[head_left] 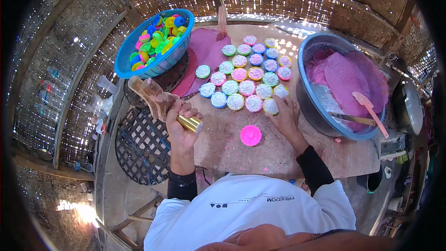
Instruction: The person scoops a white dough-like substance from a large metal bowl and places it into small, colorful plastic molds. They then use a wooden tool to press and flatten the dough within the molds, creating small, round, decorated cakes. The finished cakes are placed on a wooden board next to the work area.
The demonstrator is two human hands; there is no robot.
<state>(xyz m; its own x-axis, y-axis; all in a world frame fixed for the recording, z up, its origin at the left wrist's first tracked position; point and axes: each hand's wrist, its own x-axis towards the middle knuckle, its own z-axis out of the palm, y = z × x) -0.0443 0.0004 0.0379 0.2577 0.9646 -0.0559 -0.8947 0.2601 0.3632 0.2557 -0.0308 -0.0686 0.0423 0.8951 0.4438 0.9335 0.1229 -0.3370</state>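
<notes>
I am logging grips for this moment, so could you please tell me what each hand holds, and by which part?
The left hand grips a wooden-handled brass press around its brass barrel. The right hand holds nothing; it rests on a yellow filled cap.

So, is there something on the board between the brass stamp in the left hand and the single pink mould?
Nothing visible. The left hand holds the brass stamp just left of the pink mould, with only bare board between them. The right hand rests farther back, on the filled moulds.
</notes>
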